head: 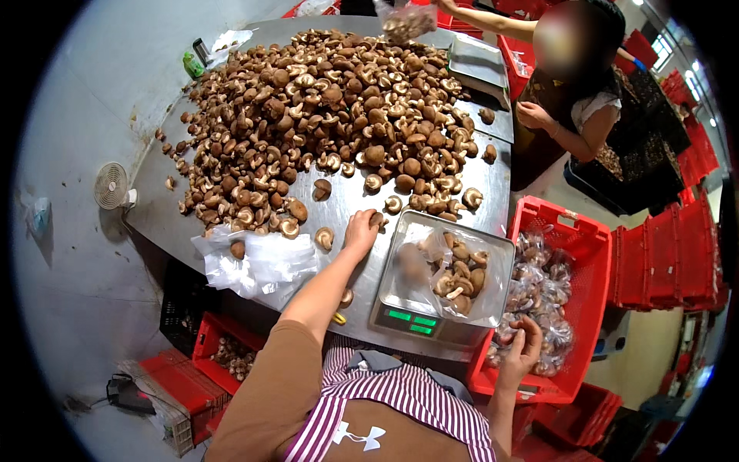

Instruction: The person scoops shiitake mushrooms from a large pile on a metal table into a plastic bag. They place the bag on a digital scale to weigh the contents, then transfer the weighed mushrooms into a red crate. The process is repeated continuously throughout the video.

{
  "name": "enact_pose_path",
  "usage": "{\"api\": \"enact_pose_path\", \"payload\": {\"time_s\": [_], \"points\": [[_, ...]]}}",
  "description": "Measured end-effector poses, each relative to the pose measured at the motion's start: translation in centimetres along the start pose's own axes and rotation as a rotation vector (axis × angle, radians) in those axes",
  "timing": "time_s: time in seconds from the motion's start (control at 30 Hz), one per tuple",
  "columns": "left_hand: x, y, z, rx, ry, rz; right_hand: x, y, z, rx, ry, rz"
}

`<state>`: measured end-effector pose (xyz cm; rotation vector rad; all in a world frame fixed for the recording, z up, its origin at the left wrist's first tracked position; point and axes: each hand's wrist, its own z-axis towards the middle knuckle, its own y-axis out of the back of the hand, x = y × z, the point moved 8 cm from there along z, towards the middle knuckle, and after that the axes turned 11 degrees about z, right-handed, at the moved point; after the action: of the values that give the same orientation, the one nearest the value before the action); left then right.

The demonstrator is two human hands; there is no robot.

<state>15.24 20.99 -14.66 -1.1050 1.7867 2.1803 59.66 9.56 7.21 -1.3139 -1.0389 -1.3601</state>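
Observation:
My left hand [362,231] reaches over the metal table with its fingers around a brown mushroom [376,221], left of the scale. My right hand [524,341] is raised beside the scale's lower right corner, in front of a red crate; nothing clear shows between its bent fingers. A clear plastic bag of shiitake mushrooms [462,277] lies on the steel pan of a digital scale [392,289] with green displays. Beyond it spreads a large heap of shiitake mushrooms [329,110]. A stack of clear plastic bags [260,263] lies left of my left forearm, with one mushroom on it.
The red plastic crate [592,289] at the right holds several filled bags. Across the table, a co-worker [571,98] holds a bag of mushrooms [409,24] near a second scale [478,60]. A small fan [111,186] is at the left edge; more crates [664,260] stand to the right.

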Motion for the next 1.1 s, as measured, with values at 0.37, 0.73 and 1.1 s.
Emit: {"api": "enact_pose_path", "payload": {"time_s": [0.37, 0.73, 1.1], "points": [[2.0, 7.5, -6.1, -0.203, -0.080, 0.141, -1.7, -2.5, 1.7, 0.138, 0.041, -0.031], [10.4, 6.4, -6.6, -0.008, 0.210, -0.075, -2.0, -0.2, 1.2, 0.128, -0.035, -0.048], [-25.7, 15.5, -17.7, 0.518, -0.529, -0.657, -1.7, -0.5, 0.8, 0.085, -0.048, -0.017]]}}
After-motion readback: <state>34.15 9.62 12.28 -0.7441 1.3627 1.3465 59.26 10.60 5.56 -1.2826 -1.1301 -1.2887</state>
